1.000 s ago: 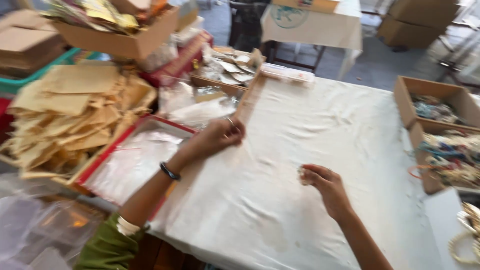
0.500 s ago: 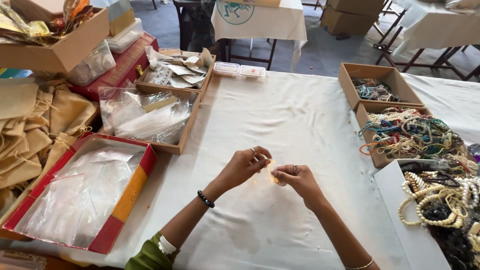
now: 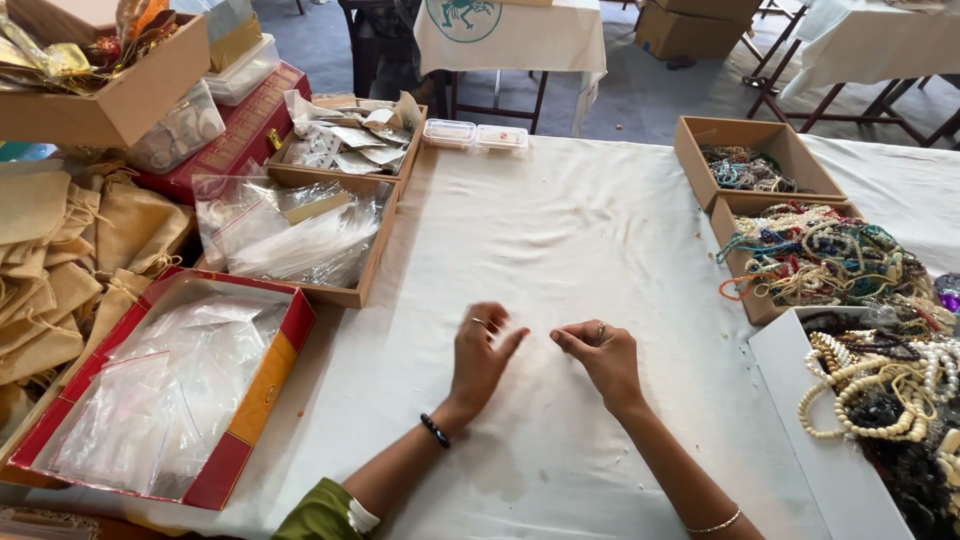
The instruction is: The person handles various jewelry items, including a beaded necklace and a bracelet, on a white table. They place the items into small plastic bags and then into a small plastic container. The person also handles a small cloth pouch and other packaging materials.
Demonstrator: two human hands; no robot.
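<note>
We are seeing two bare hands hovering close together over the white cloth-covered table (image 3: 560, 240), near its front middle. The left hand (image 3: 480, 352) is standing on edge with its fingers loosely spread and pointing up and to the right; a ring is showing on one finger and a dark bead bracelet (image 3: 435, 431) is sitting on the wrist. The right hand (image 3: 598, 352) is curled, its fingertips gathered toward the thumb as if pinching; whether anything small is sitting in that pinch we cannot tell. A thin silver bangle (image 3: 712, 522) is circling the right forearm.

To the left, a red and yellow cardboard box of clear plastic bags (image 3: 165, 390) is lying at the table's edge, and behind it a brown cardboard tray of clear wrappers (image 3: 300, 235). To the right, brown cardboard boxes are holding tangled strings of coloured beads (image 3: 820, 255), and a white tray with cream and dark bead necklaces (image 3: 880, 385) is lying nearest the right hand. Tan cloth pouches (image 3: 60, 270) are piling up at the far left.
</note>
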